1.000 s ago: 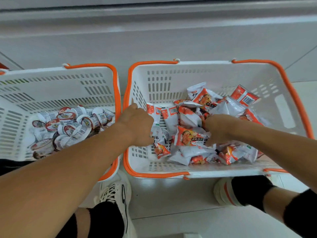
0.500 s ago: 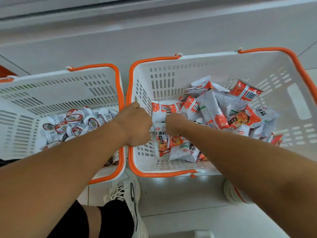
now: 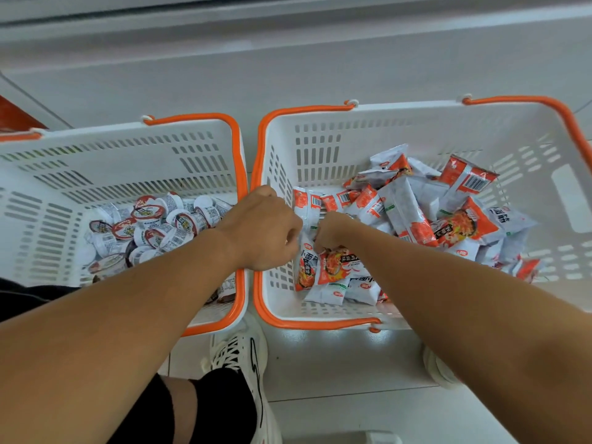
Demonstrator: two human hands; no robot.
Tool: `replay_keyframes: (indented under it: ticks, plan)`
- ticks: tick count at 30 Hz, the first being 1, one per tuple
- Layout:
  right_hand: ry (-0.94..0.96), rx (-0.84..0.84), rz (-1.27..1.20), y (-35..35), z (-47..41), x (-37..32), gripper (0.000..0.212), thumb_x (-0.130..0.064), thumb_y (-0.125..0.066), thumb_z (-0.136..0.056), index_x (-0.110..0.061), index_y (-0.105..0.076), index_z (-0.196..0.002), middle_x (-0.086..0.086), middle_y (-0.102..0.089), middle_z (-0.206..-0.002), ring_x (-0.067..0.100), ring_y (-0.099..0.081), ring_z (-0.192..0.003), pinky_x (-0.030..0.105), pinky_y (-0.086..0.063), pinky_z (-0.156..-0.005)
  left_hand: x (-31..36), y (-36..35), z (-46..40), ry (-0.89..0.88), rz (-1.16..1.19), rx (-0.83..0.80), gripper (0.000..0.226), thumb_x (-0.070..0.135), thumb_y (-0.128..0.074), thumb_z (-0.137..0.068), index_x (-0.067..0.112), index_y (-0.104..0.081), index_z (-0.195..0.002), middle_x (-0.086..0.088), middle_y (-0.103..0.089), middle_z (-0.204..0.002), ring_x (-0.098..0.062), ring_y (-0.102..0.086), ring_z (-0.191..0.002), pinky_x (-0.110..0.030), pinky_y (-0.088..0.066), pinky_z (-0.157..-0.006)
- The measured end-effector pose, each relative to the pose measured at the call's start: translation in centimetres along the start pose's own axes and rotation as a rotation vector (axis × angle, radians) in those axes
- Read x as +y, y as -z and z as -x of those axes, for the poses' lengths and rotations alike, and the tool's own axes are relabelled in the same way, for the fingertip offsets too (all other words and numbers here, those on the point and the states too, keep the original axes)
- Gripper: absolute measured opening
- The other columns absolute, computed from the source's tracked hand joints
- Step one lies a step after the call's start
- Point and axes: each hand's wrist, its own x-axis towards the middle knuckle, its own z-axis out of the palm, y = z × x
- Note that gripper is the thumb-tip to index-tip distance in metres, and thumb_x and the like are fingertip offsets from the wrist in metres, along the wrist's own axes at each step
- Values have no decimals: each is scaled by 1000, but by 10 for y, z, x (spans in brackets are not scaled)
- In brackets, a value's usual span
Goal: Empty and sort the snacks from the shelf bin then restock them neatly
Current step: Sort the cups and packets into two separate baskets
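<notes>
Right hand (image 3: 331, 230) crossed from pile centre to left end of packets (image 3: 333, 267), closed on one, beside left hand (image 3: 261, 230), fisted, grip unclear. Packets in right basket (image 3: 320, 136), long axes upright.

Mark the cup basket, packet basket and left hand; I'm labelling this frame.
cup basket (image 3: 205, 145): head view, far slotted wall.
packet basket (image 3: 423, 136): head view, far slotted wall.
left hand (image 3: 261, 230): head view, back of the hand.
</notes>
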Motion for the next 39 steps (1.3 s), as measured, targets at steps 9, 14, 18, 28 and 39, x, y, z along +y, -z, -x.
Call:
replay_keyframes:
  ticks: [9, 14, 18, 28, 39]
  plan:
    - [104, 408, -567, 16, 25, 30, 38, -18, -79, -82, -4, -71, -116, 14, -72, -113, 20, -67, -94, 42, -56, -92, -14, -8, 11, 88, 142, 246, 44, 45, -44, -95, 17, -60, -126, -4, -55, -135, -22, -44, -129, -38, -29, -113]
    - [454, 571, -904, 94, 97, -19, 18, -20, -78, -84, -12, -74, -100, 6, -76, -80, 19, -74, -71, 40, -63, -71, -29, 6, 45, 790, 629, 762, 24, 36, -45, -102, 17, -57, -110, 0, -60, -109, -16, -56, -99, -34, -47, -89]
    - [640, 374, -725, 92, 131, -102, 22, -15, -81, -81, -5, -75, -99, 14, -75, -81, 22, -73, -76, 32, -62, -76, -46, 34, 75, 1120, 1234, 761, 35, 50, -51, -98, 18, -64, -96, -7, -70, -90, -23, -68, -70, -32, -51, -57]
    - [635, 633, -220, 47, 118, -124, 26, -14, -68, -88, -13, -72, -113, 6, -69, -120, 21, -62, -109, 31, -46, -98, -45, -8, 123, 1371, 874, 258, 34, 15, -65, -95, 10, -62, -128, -12, -57, -139, -31, -59, -119, -38, -50, -100]
    - [-397, 756, -511, 85, 141, 113, 57, -40, -63, -86, -3, -55, -128, 21, -57, -129, 41, -54, -120, 44, -44, -104, 52, 59, -16, 149, 535, 341, 27, 27, -62, -94, 21, -64, -120, 2, -62, -123, -15, -55, -115, -27, -41, -99]
